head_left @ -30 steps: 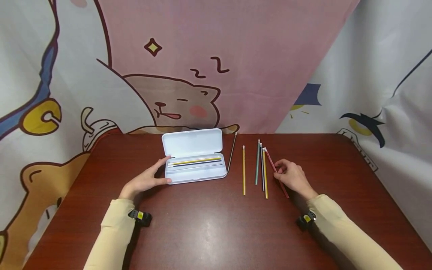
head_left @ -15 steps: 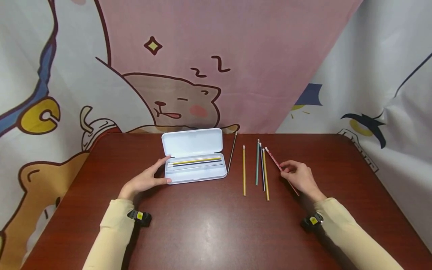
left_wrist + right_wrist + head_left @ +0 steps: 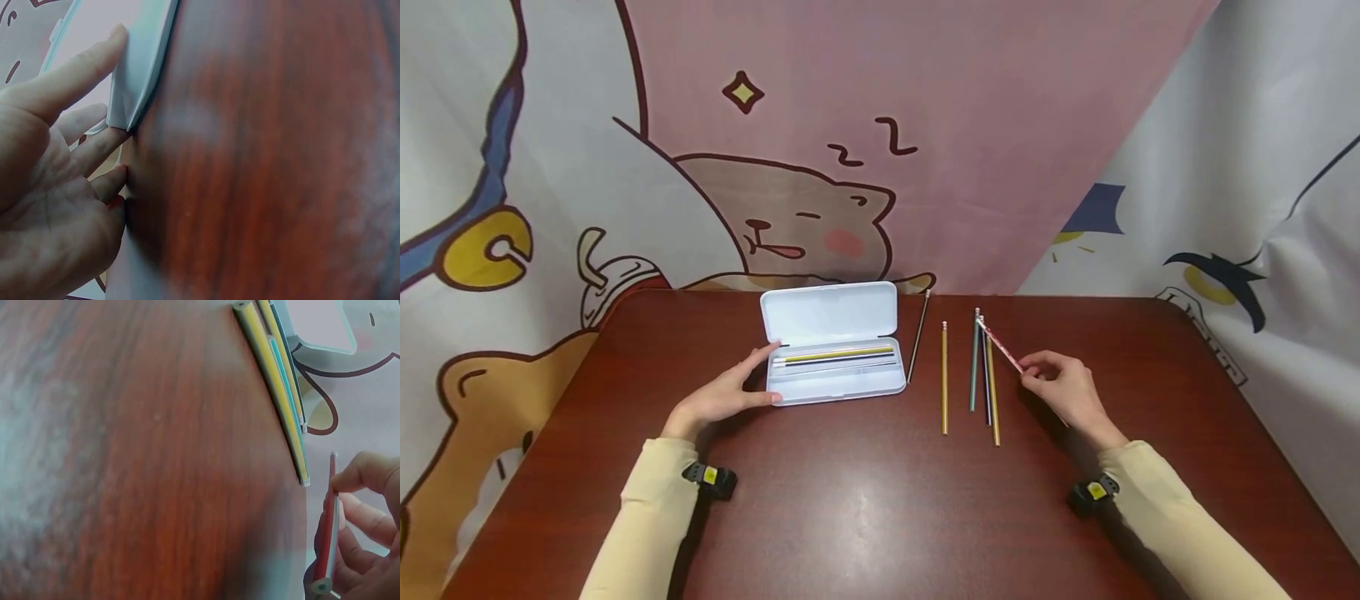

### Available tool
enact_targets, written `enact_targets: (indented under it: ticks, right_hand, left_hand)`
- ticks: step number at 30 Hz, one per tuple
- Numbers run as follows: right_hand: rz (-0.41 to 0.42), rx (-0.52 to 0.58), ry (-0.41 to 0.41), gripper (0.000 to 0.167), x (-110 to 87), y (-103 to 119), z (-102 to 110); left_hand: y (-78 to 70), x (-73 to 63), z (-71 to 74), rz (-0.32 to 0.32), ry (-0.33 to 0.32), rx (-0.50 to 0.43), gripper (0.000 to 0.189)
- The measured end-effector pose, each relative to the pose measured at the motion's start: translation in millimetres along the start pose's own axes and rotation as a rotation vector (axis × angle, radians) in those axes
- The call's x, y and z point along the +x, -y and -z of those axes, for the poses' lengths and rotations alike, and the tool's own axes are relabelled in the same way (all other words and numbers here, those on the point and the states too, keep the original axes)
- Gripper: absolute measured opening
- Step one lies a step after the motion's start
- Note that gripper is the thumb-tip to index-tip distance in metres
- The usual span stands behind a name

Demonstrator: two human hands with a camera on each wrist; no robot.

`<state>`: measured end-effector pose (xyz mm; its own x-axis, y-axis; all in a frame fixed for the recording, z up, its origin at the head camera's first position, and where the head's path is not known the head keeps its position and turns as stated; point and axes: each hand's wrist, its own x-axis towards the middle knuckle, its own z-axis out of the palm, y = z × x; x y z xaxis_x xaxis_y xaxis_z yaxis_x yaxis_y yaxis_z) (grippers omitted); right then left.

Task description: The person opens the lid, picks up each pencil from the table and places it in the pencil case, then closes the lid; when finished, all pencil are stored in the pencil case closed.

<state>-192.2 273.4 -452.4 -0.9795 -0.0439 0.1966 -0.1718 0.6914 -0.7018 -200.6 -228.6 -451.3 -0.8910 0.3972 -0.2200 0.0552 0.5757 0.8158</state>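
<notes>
My left hand [image 3: 718, 403] holds the left end of a white pencil case [image 3: 842, 389], its thumb at the front corner and its forefinger at the back one. The case lies with its lid up; a yellow pencil [image 3: 842, 354] and a dark one rest inside. In my right hand [image 3: 1067, 392] a red patterned pencil [image 3: 1002, 348] is pinched between thumb and fingers, tilted up off the table. Its eraser end overlaps a group of pencils in the head view. The right wrist view shows the red pencil's blunt end [image 3: 322, 586] below the fingers.
Left of the red pencil lie a green pencil [image 3: 974, 367], a dark blue one [image 3: 986, 383] and a yellow one [image 3: 993, 400], close together. Another yellow pencil [image 3: 944, 383] lies apart. A dark pencil [image 3: 918, 337] lies beside the case. A printed cloth [image 3: 970, 167] hangs behind the table.
My right hand has slid the red pencil rightward, then lifted it off the table, its eraser end swinging left over the other pencils. My left hand stays at the case.
</notes>
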Motion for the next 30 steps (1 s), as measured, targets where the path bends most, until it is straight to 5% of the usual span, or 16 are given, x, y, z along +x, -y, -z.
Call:
enact_targets:
  ticks: [30]
  right_hand:
    - [0.132, 0.202, 0.084, 0.014, 27.1, 53.7, -55.3]
  left_hand:
    - [3.3, 4.1, 0.9, 0.007, 0.005, 0.059, 0.089]
